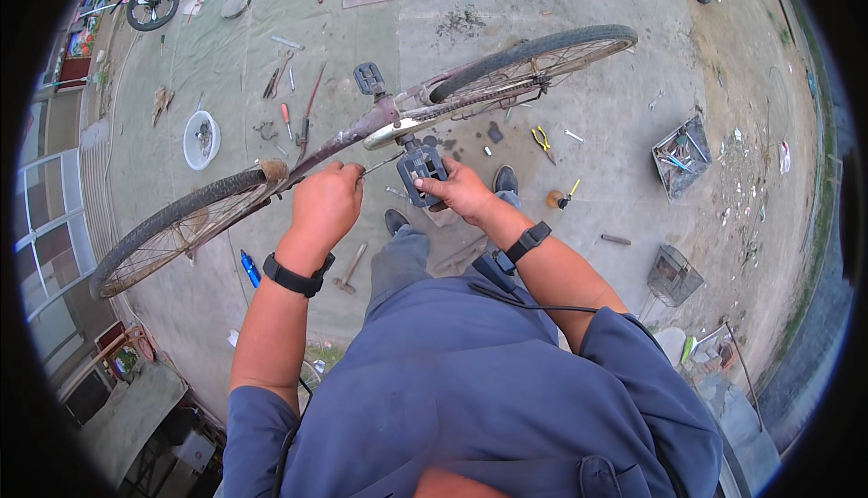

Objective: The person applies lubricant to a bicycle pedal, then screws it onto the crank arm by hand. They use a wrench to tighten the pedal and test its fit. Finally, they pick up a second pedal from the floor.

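Observation:
A worn bicycle stretches across the space in front of me, its chain and one wheel to the right. My right hand grips the near black pedal, thumb on its top side. In my left hand, closed in a fist, is a slim metal wrench. Its shaft points right toward the joint between the pedal and crank; the tip's exact seating cannot be made out. The far pedal sticks out beyond the frame, touched by neither hand.
Yellow-handled pliers, a small bottle and a tool tray lie to the right. A hammer rests near my left foot. Leftward are a white bowl, a red-handled screwdriver and a blue bottle.

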A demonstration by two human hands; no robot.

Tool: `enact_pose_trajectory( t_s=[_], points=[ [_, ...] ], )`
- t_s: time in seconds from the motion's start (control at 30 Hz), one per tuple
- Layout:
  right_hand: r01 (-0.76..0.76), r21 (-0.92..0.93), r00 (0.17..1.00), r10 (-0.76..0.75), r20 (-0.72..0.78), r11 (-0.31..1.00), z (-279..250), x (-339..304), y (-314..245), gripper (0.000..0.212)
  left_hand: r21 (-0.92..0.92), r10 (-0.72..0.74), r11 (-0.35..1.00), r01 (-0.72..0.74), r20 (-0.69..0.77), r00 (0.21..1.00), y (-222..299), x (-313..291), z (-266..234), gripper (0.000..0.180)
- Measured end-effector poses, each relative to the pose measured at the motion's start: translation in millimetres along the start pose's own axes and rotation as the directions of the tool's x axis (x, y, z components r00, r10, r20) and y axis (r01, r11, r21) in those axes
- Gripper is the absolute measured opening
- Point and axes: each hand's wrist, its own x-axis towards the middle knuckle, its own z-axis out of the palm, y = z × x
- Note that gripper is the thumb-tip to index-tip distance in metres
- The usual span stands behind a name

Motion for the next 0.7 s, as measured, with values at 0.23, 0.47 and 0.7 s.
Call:
enact_pose_trajectory(
  t_s=[0.23,0.47,0.7],
  points=[
    [0.009,0.015,1.0,-0.009,0.001,1.0,1,2,3,0.049,0.005,0.063,0.998,-0.063,-0.018,0.998,9,5,-16,0.013],
    [0.082,0.015,0.995,-0.081,-0.05,0.997,4,4,11,0.048,0.265,0.14,0.95,-0.167,0.118,0.983,31,28,-29,0.005],
    [0.094,-0.109,0.981,-0.11,-0.158,0.99,12,2,5,0.041,0.393,0.197,0.873,-0.289,0.259,0.946,71,60,-42,0.007]
  ],
)
